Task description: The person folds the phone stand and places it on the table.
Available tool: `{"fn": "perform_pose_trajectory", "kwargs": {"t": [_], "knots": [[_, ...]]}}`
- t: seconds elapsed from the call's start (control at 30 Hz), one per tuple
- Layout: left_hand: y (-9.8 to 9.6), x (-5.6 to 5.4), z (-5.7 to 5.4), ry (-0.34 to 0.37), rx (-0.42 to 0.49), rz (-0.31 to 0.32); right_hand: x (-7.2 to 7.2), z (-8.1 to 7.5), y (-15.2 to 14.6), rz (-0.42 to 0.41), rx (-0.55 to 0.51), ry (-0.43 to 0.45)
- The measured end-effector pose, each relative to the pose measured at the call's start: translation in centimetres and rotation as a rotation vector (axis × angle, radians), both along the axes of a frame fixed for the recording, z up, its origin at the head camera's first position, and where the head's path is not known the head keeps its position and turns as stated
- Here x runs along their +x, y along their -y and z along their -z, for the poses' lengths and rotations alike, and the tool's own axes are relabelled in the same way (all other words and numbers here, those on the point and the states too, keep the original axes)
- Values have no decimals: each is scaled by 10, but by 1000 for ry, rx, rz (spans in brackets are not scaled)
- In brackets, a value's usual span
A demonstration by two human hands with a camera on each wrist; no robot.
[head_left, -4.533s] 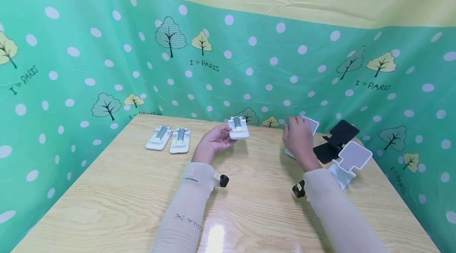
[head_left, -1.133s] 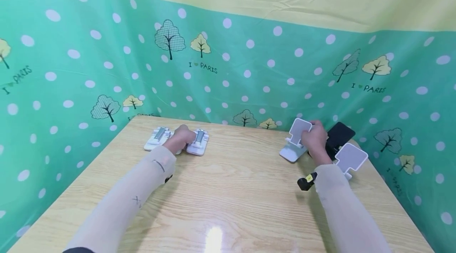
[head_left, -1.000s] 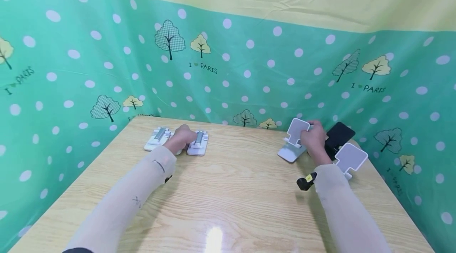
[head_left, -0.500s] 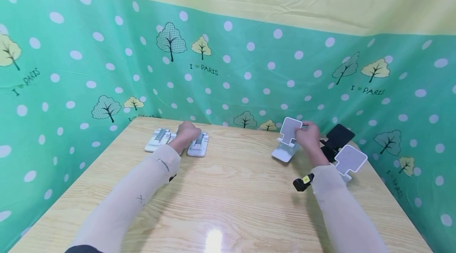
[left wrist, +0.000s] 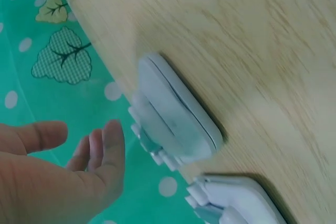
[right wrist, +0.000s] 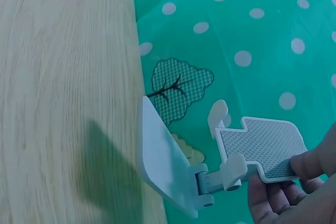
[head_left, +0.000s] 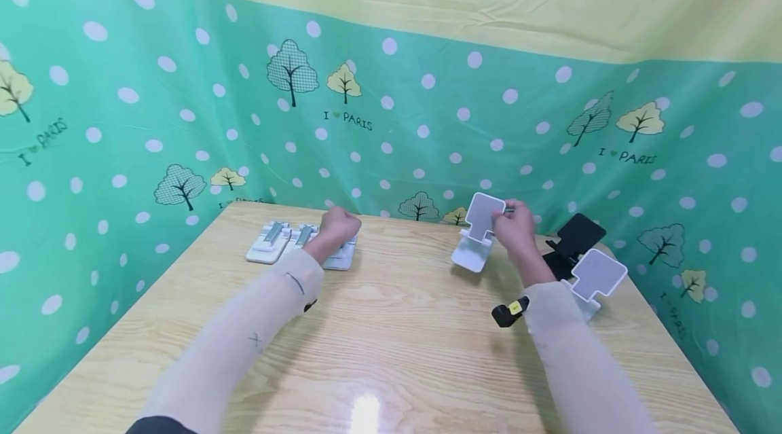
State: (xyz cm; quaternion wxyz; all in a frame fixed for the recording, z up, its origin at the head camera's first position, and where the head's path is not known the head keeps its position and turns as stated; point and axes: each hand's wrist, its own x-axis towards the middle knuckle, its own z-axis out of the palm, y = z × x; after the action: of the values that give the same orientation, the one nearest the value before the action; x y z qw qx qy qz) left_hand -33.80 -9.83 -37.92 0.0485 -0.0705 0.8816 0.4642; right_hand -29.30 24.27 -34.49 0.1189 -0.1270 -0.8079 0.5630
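My right hand (head_left: 516,229) pinches the grey padded plate of a white unfolded phone stand (head_left: 485,211), thumb on the pad and fingers behind. In the right wrist view, its base (right wrist: 163,156) is raised off the table, with a shadow to the side. At the left, my left hand (head_left: 339,225) hovers by a folded white phone stand (head_left: 341,260), partly covering it in the head view. The left wrist view shows the fingers (left wrist: 113,142) apart from that stand and holding nothing. Two more folded stands, an outer one (head_left: 267,245) and a middle one (head_left: 299,238), lie beside it.
At the right of the wooden table (head_left: 397,325) stand an unfolded black phone stand (head_left: 580,236) and an unfolded white one (head_left: 600,275), close to the right forearm. A green dotted curtain (head_left: 366,169) hangs along the back and sides.
The folded stand once held mid-table by my left hand now lies in the left row, and that hand has let go and risen. My right hand has lifted the unfolded white stand and carried it leftward.
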Motion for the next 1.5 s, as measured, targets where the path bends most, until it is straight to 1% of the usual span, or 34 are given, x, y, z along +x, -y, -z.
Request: {"fn": "perform_pose_trajectory", "kwargs": {"t": [0.1, 0.3, 0.47, 0.53, 0.6, 0.77, 0.9, 0.97, 1.03, 1.2, 1.33, 1.5], "knots": [[-6, 0, 2, -6, 16, 19, 1, -3, 7, -22, -16, -6], [-18, 0, 7, 17, 36, 48, 1, -6, 18, -55, -37, 7], [-29, 0, 9, 14, 99, 62, 1, -10, 26, -78, -74, 0], [-33, 1, 9, 22, 133, 73, 2, -12, 30, -87, -94, -1], [-37, 5, 9, 20, 156, 89, 2, -13, 34, -94, -115, 2], [-48, 12, 7, 26, 198, 124, 3, -14, 41, -116, -144, 8], [-58, 12, 11, 43, 251, 125, 3, -15, 46, -121, -154, 10], [-64, 12, 14, 54, 303, 121, 2, -15, 49, -118, -165, 8], [-70, 12, 16, 76, 382, 129, 3, -15, 52, -118, -177, 6], [-79, 10, 20, 177, 593, 141, 4, -13, 58, -135, -192, 1], [-83, 10, 21, 248, 704, 153, 4, -12, 62, -135, -201, -4], [-89, 15, 19, 308, 811, 181, 4, -12, 66, -129, -210, -11]]}}
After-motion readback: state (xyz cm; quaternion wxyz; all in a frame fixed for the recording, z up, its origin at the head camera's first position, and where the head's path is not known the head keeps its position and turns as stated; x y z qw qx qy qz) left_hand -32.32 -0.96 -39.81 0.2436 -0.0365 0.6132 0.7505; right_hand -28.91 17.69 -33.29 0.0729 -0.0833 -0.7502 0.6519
